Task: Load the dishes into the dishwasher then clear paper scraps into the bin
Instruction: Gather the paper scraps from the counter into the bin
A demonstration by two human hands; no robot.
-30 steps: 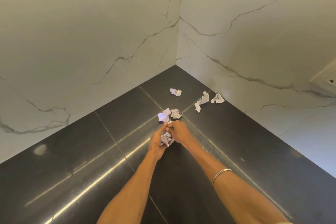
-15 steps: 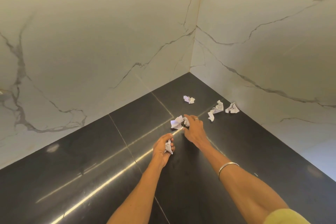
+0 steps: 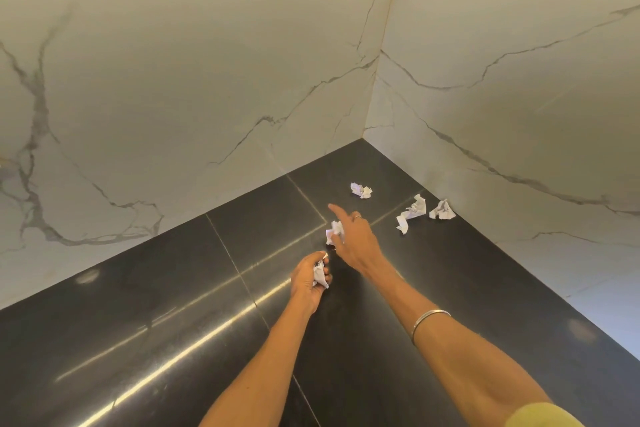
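Note:
On the dark stone counter [image 3: 173,305], my left hand [image 3: 308,282] is closed around crumpled paper scraps [image 3: 319,276]. A little farther back, my right hand [image 3: 353,241] grips a white crumpled scrap [image 3: 334,230] between thumb and lower fingers, with the index finger sticking out. Three more crumpled scraps lie loose toward the corner: one [image 3: 361,190] behind my right hand, a longer one [image 3: 411,215] to the right, and one [image 3: 442,210] against the right wall.
White marble-veined walls [image 3: 207,80] meet in a corner behind the counter and close it off at the back and right. A silver bangle [image 3: 429,319] sits on my right forearm. No dishwasher or bin is in view.
My right hand left the left hand, reached back to the scraps near the tile joint and lifted one of them. The left hand stayed low, holding its paper.

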